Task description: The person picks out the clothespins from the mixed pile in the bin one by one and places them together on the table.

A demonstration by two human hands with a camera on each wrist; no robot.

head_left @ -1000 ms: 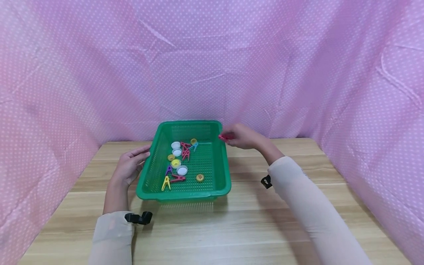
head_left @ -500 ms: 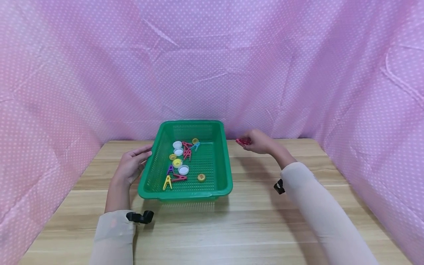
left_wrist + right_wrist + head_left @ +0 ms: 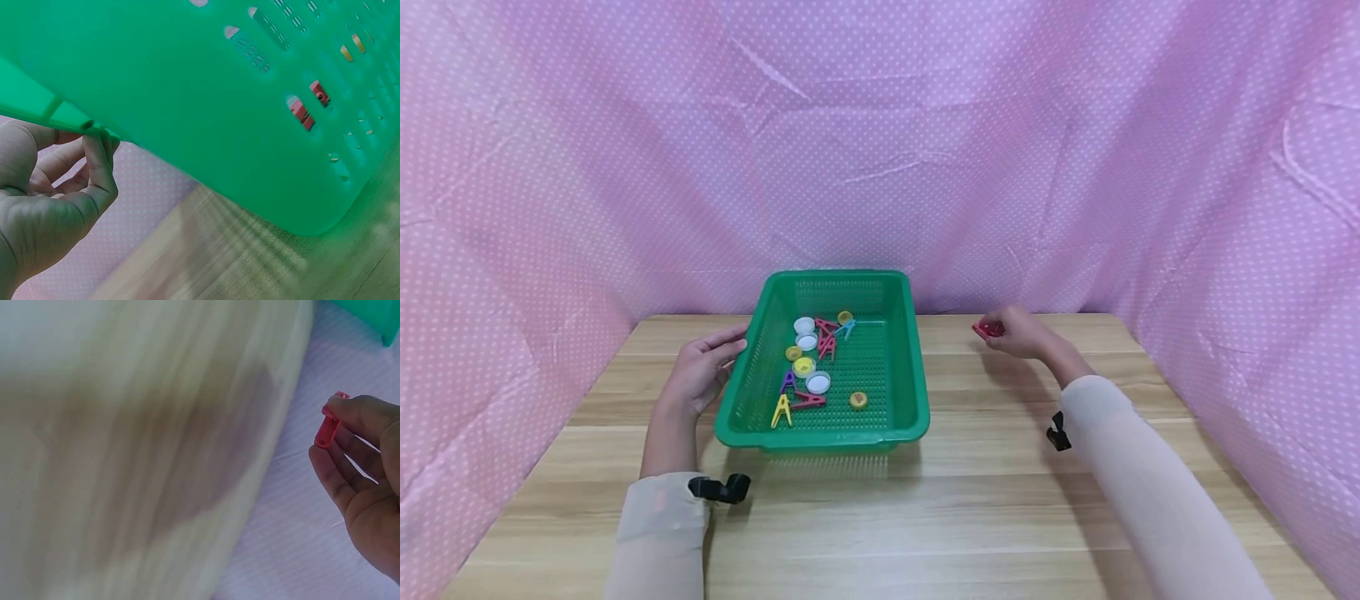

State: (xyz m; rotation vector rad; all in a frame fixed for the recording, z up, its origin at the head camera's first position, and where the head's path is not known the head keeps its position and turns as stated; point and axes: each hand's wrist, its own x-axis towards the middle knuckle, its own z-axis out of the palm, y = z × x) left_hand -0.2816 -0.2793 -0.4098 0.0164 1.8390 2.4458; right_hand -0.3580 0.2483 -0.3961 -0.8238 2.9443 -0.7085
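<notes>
At the left rim of a green plastic basket (image 3: 827,440), my left hand (image 3: 697,375) grips the edge. The left wrist view has its fingers (image 3: 100,165) bent at the rim, with the tips partly hidden. Off to the basket's right, my right hand (image 3: 1022,335) pinches a red clothespin (image 3: 989,330) above the table. That clothespin (image 3: 328,430) sits between thumb and fingers in the right wrist view. Inside the basket lie a yellow clothespin (image 3: 782,411), a purple clothespin (image 3: 787,382), a light blue clothespin (image 3: 846,329), several red clothespins (image 3: 809,400) and bottle caps (image 3: 817,382).
The wooden table (image 3: 865,533) extends around the basket, its far edge close behind. A pink dotted cloth (image 3: 880,150) hangs at the back and sides. One yellow cap (image 3: 858,401) lies apart from the others in the basket.
My right hand has moved from the basket's right rim rightward and a little down, carrying the red clothespin. My left hand stays at the left rim. The basket's contents look unchanged.
</notes>
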